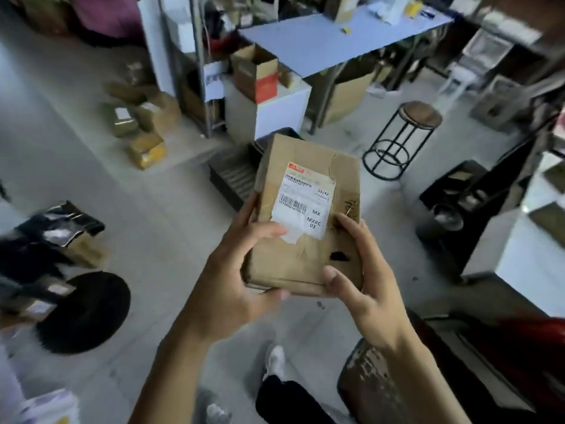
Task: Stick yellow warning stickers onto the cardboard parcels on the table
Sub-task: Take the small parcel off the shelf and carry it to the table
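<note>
A creased cardboard parcel (305, 166) with a white shipping label (305, 200) is held in mid-air in front of me, above the floor. My left hand (235, 270) grips its left edge and near corner, thumb lying on the label's lower end. My right hand (363, 276) holds the right edge and near side, thumb on the top face. No yellow warning sticker shows on the parcel's visible face. A small yellow item (346, 30) lies on the far blue-grey table (305, 47).
A round stool (406, 133) stands ahead right. Black crates (235, 172) sit on the floor behind the parcel. Taped parcels (137, 127) are piled at left by shelving. A black round seat (88, 310) is near left, a white table (532, 240) at right. My shoes (275, 359) show below.
</note>
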{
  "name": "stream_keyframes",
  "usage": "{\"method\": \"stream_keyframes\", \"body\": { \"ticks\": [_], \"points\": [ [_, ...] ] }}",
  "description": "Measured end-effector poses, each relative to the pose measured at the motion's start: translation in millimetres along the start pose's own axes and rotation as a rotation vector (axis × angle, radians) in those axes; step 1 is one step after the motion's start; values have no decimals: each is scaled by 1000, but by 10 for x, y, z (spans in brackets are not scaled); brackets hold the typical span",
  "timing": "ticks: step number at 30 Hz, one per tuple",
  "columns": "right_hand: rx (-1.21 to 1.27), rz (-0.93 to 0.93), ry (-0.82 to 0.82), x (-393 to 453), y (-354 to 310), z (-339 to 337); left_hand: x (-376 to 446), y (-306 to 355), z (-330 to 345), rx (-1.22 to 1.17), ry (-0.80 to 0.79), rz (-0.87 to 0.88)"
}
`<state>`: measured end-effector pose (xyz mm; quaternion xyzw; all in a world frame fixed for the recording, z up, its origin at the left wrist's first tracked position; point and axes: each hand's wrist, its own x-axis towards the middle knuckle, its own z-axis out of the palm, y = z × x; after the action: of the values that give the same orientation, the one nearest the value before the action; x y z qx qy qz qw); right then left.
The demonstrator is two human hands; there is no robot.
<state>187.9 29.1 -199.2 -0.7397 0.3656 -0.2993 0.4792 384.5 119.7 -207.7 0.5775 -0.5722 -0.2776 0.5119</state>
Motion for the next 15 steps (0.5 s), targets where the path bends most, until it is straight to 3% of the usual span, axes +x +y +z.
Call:
{"method": "stream_keyframes", "body": {
  "ticks": [7,15],
  "points": [
    [-179,0,212,469,352,-638,1061,-142,507,1,-148,60],
    [-204,6,304,1290,654,-1325,2344,-263,942,19,-235,110]
  ]
}}
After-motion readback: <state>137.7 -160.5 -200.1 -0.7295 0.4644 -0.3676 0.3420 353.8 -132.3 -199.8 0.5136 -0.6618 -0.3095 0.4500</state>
